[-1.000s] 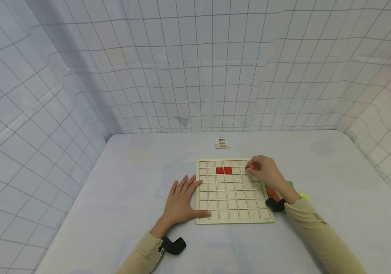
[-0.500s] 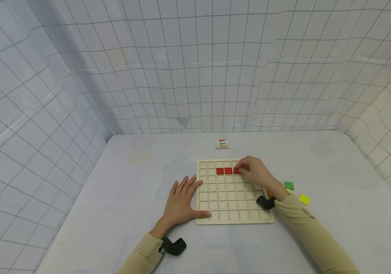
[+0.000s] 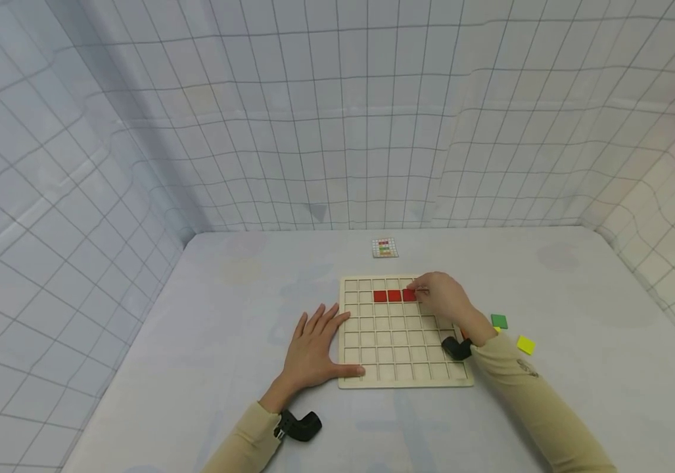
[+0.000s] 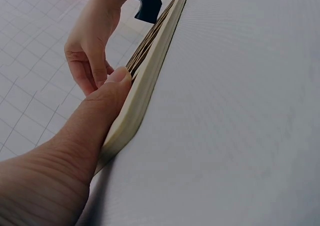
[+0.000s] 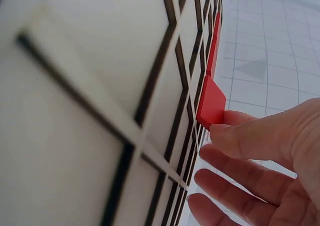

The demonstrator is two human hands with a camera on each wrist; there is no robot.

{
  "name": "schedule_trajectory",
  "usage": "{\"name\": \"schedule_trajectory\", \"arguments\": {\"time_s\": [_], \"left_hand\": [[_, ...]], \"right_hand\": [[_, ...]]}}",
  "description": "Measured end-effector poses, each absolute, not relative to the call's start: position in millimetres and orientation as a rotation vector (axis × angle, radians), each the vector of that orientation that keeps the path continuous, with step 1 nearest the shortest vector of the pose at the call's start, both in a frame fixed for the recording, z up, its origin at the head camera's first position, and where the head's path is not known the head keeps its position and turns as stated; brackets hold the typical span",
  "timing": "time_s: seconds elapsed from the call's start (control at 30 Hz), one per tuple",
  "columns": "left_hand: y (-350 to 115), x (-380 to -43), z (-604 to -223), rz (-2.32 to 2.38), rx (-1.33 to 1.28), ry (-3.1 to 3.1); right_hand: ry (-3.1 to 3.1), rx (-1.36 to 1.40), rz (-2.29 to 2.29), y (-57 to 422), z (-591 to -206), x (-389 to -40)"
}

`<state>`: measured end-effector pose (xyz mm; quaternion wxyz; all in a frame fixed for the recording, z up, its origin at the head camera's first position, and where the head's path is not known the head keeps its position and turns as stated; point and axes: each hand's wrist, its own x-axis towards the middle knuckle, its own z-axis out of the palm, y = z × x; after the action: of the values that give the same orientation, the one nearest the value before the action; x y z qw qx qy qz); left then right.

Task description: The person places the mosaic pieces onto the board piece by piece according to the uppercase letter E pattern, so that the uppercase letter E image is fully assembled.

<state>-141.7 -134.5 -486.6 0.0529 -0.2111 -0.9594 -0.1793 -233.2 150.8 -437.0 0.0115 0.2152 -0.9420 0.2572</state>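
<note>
A pale wooden grid board (image 3: pixel 393 339) lies on the white-covered table. Two red square tiles (image 3: pixel 387 295) sit side by side in its second row from the far edge. Just right of them, a third red tile (image 5: pixel 212 102) is tilted over its cell, and my right hand (image 3: pixel 445 299) pinches its edge between thumb and index finger. The other right fingers are loosely bent, as the right wrist view shows. My left hand (image 3: pixel 310 351) rests at the board's left side with fingers spread. Its thumb (image 4: pixel 107 94) lies on the near left corner.
Beyond the board lies a small card (image 3: pixel 384 247) with a coloured grid pattern. To the right of the board are a green tile (image 3: pixel 499 321) and a yellow tile (image 3: pixel 526 345). More tiles are partly hidden by my right wrist. White grid-lined cloth walls surround the table.
My right hand has moved left across the board with the red tile, bringing it beside the two others. Its forearm uncovered the green and yellow tiles. My left hand stays in place.
</note>
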Motion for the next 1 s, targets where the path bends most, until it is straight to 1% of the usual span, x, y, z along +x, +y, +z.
{"name": "schedule_trajectory", "arguments": {"time_s": [0.3,0.57,0.77,0.9,1.0], "left_hand": [[-134.4,-141.5,-487.9,-0.522,-0.647,-2.922],[-133.6,-140.9,-485.8,-0.526,-0.641,-2.918],[-132.5,-140.8,-485.8,-0.526,-0.642,-2.920],[-132.6,-140.8,-485.6,-0.536,-0.641,-2.919],[-133.1,-141.3,-485.8,-0.534,-0.636,-2.922]], "right_hand": [[-2.921,0.796,0.671,154.9,-439.0,-227.2],[-2.945,0.881,0.740,167.8,-444.2,-219.8],[-2.955,0.943,0.813,189.8,-443.2,-203.4],[-2.963,0.861,0.819,208.1,-433.0,-188.1],[-2.985,0.729,0.793,222.4,-423.7,-178.6]]}}
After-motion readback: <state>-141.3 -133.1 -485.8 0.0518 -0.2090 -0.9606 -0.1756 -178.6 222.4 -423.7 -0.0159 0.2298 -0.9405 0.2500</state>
